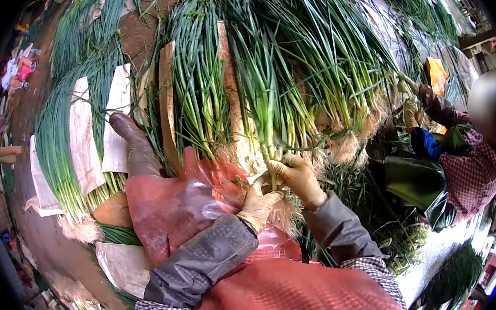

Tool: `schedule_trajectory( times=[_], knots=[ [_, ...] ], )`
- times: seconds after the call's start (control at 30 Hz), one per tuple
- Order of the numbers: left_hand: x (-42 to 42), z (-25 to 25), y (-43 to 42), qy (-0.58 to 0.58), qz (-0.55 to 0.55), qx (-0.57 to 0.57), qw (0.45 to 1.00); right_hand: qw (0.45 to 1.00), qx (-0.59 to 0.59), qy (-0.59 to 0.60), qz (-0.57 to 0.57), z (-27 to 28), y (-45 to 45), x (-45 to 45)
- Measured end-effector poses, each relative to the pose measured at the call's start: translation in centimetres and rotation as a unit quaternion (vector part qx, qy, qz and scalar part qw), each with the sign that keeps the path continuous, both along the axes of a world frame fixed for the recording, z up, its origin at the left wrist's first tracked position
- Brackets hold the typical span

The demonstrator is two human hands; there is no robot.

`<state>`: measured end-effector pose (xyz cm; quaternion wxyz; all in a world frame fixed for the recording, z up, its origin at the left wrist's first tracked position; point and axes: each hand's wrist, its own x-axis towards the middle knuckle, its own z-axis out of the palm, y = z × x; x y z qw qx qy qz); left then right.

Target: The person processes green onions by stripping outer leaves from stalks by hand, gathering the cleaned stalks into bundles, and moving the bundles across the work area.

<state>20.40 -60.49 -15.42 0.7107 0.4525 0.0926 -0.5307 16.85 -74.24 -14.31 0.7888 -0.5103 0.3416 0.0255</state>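
In yellowish gloves, both my hands are at the lower stalks of a few green onions (269,127), in front of my red apron (179,214). My left hand (260,205) is closed around the pale stalks just above the roots (284,216). A little higher and to the right, my right hand (299,179) has its fingers bent in on the same stalks. The long green leaves point away from me, over a large pile of green onions (331,62). What exactly lies between the right fingertips is partly hidden.
Light strips (165,96) stand between leaf bunches. To the left lie green onion bundles (56,151) with pale wrappings (86,136). Loose trimmings (393,236) are heaped at the right, beside a co-worker in a checked sleeve (471,172), whose gloved hand (411,114) is near the pile.
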Motion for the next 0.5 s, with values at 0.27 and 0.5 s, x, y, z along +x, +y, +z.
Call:
schedule_trajectory(
  times=[0.27, 0.5],
  knots=[
    [-2.3, 0.7, 2.6, 0.015, 0.023, 0.083, 0.996, 0.993, 0.094, -0.032, -0.065, 5.1, -0.5, -9.8],
    [-2.4, 2.9, 4.0, 0.146, 0.022, -0.069, 0.987, 0.986, 0.087, 0.034, 0.138, 1.3, -0.6, -3.7]
  ],
)
